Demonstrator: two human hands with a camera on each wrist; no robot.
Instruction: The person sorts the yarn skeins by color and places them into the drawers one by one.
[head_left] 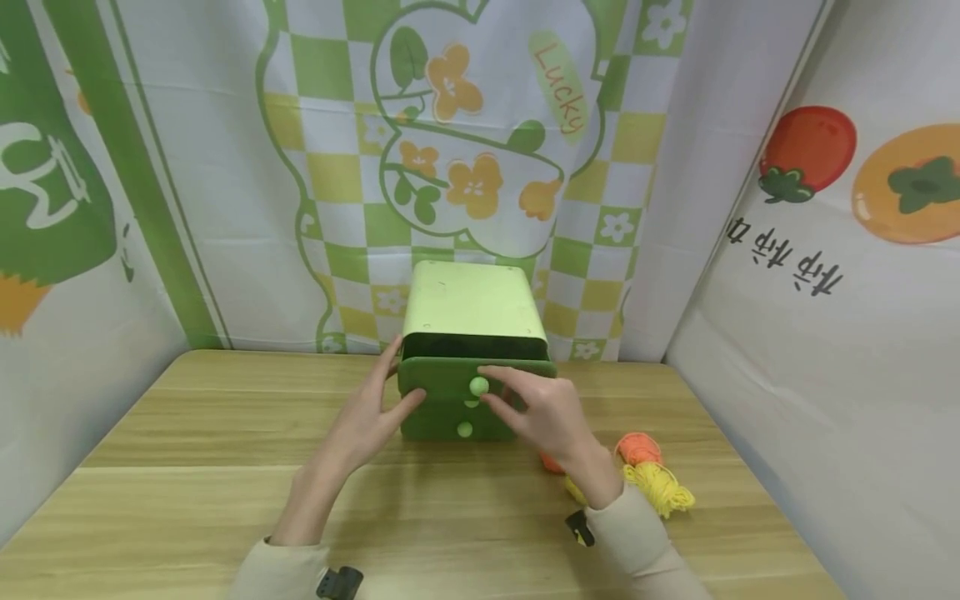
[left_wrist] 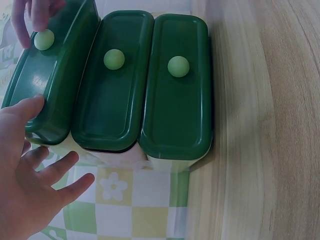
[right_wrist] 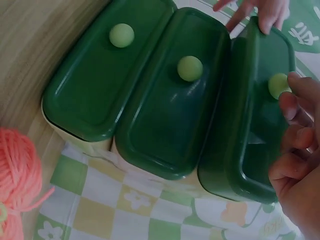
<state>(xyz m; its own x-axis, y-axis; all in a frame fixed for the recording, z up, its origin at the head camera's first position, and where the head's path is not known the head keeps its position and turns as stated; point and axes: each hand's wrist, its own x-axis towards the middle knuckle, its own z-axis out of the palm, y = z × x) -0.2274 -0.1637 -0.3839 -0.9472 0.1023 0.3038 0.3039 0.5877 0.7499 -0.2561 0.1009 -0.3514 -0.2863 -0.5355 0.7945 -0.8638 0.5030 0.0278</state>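
Ajar in its cabinet [head_left: 476, 302] on the table [head_left: 187, 467], the top drawer [head_left: 446, 377] looks light, stiff and slick, best held by the knob [head_left: 478, 386] the right hand [head_left: 546, 412] pinches, the left hand [head_left: 372, 412] splayed, thumb on its front.

Glossy dk-green rounded-rect. top drawer [left_wrist: 60, 82]: juts nearer than 2 below.
Pale-green ball knob [left_wrist: 44, 39]: on top drawer's front; R hand [left_wrist: 37, 12] fingertips at it, rest cut off.
L hand [left_wrist: 26, 182]: thumb on same front, L end; other fingers spread.
Lower dk-green drawers [left_wrist: 107, 105]: 1 matching knob ea.
Lt-brown wood-grain table [left_wrist: 265, 120]: under stack.
Green/yellow/white checked cloth [left_wrist: 150, 192]: far side, w/ white flower.
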